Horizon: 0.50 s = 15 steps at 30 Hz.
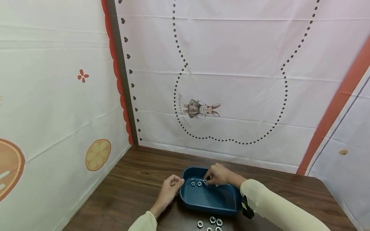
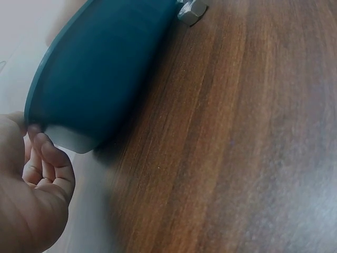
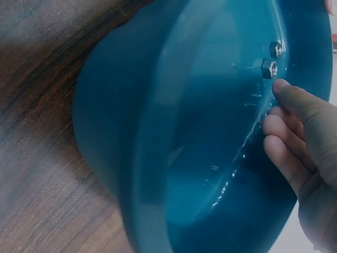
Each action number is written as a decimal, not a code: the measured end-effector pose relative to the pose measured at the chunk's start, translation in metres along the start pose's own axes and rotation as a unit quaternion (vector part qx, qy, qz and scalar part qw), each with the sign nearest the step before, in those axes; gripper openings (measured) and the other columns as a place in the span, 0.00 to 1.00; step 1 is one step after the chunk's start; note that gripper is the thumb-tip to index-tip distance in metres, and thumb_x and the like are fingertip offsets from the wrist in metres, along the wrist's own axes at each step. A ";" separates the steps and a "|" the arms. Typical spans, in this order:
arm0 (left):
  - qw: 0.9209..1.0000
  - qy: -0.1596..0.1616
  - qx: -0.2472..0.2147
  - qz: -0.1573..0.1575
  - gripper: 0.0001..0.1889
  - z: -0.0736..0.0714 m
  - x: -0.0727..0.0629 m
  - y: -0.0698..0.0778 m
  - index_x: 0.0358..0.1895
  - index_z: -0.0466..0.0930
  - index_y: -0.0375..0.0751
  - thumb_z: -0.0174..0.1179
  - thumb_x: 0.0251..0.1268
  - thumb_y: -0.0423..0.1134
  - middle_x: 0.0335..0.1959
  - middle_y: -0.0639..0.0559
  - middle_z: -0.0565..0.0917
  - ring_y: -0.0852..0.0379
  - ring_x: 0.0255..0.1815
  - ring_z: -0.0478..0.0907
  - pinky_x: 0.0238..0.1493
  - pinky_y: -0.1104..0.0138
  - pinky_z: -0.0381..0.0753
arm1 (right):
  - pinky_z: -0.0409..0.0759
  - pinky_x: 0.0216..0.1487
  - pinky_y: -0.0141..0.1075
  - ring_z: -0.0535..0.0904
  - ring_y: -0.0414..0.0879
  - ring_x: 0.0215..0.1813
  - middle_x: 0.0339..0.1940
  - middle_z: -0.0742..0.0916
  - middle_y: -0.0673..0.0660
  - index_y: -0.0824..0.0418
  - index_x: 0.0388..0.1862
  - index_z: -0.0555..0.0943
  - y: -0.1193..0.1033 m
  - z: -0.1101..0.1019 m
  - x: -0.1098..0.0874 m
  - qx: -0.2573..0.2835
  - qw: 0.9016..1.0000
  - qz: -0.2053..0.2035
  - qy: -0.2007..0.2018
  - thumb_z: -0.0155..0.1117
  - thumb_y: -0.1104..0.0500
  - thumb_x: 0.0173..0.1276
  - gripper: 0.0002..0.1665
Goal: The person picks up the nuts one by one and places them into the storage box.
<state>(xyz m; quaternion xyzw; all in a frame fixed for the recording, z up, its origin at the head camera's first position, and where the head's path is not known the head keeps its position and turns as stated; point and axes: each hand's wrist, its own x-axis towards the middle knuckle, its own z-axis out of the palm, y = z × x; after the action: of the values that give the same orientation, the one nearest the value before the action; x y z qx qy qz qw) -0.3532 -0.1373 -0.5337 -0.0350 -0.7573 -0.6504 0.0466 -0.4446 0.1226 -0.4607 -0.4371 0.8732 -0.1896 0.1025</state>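
A blue rectangular tray [image 1: 209,205] stands on the wooden table. At its left edge my left hand [image 1: 169,192] pinches the rim, with the thumb on top and the fingers curled beside the wall, as the left wrist view also shows. My right hand [image 1: 221,175] reaches into the tray near the far wall. Between its thumb and index finger it pinches a metal hex nut [image 1: 205,181], mostly hidden by the fingers in the right wrist view. Two more nuts lie on the tray floor to the left, one nut [image 1: 193,183] beside another nut [image 1: 199,183].
Several loose hex nuts [image 1: 212,220] lie on the table [image 1: 138,166] in front of the tray, partly cut off by the lower frame edge. Printed cloth [image 1: 231,80] hangs as walls behind and at both sides of the table.
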 end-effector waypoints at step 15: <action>1.000 0.004 -0.002 0.004 0.13 0.001 0.000 0.000 0.43 0.78 0.34 0.62 0.75 0.43 0.19 0.55 0.75 0.62 0.22 0.72 0.26 0.71 0.73 | 0.77 0.22 0.25 0.73 0.31 0.10 0.11 0.81 0.40 0.63 0.44 0.90 0.002 0.013 0.005 -0.044 0.999 0.028 0.002 0.77 0.59 0.64 0.11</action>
<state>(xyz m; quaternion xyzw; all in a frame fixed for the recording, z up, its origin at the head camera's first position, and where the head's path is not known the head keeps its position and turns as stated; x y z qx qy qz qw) -0.3527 -0.1360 -0.5337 -0.0357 -0.7558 -0.6517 0.0523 -0.4450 0.1165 -0.4731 -0.4166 0.8926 -0.1489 0.0864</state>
